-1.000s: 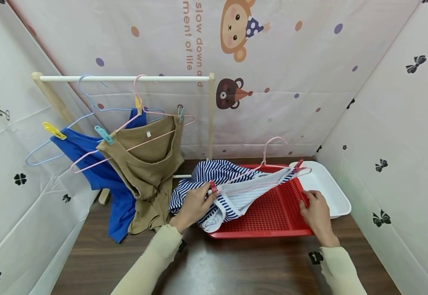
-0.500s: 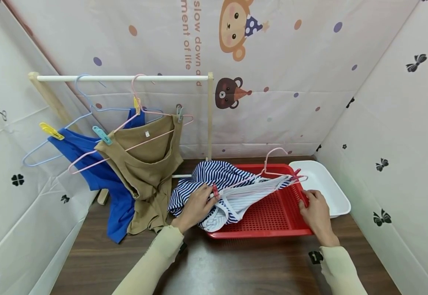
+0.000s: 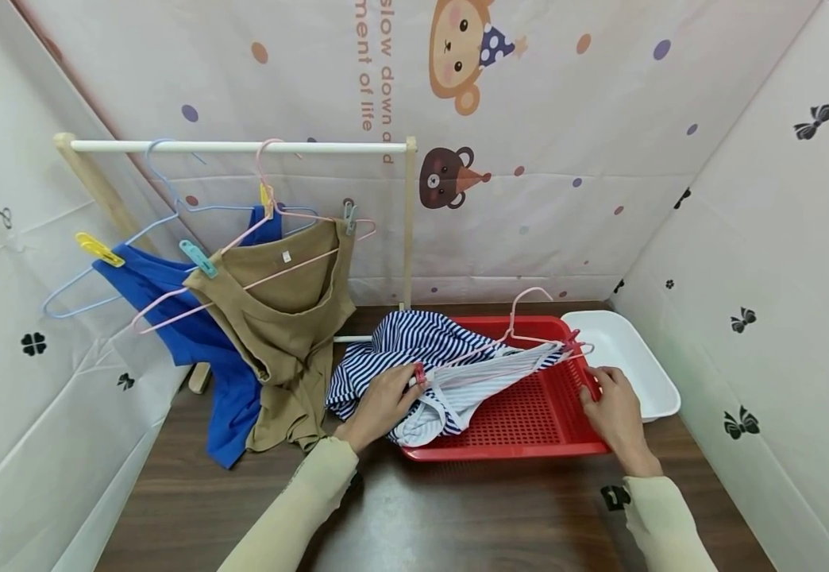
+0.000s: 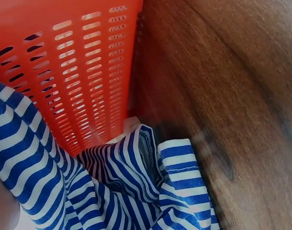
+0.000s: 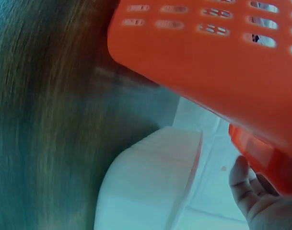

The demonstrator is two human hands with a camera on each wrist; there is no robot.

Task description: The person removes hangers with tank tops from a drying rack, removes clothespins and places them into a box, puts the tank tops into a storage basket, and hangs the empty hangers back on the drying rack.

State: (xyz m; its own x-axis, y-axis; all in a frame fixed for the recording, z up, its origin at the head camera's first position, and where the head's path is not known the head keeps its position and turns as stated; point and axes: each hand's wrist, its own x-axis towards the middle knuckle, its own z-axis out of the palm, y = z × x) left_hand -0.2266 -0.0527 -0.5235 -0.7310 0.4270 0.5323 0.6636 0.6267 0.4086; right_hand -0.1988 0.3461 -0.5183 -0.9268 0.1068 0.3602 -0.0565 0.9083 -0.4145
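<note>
A blue-and-white striped garment [image 3: 425, 338], clipped to a pink hanger [image 3: 511, 326], lies over a red perforated basket [image 3: 507, 454]. At the hanger's left end my left hand [image 3: 382, 401] pinches the clothing beside a red clothespin [image 3: 419, 373]; the exact finger contact is partly hidden. Another red clothespin [image 3: 572, 343] sits at the hanger's right end. My right hand [image 3: 615, 405] grips the basket's right rim, with curled fingers [image 5: 241, 179] at the red edge in the right wrist view. Striped cloth [image 4: 131, 191] hangs outside the basket wall in the left wrist view.
A white tray [image 3: 661, 385] stands right of the basket. On the left, a rack with a white bar [image 3: 229, 147] holds a blue garment [image 3: 232, 413] and a brown garment [image 3: 300, 318] on hangers with clothespins. Patterned cloth walls [image 3: 529, 238] enclose the wooden table [image 3: 457, 516].
The pink hanger's hook and right end have sunk lower over the basket. My left hand has shifted slightly right; the right hand keeps its hold on the rim.
</note>
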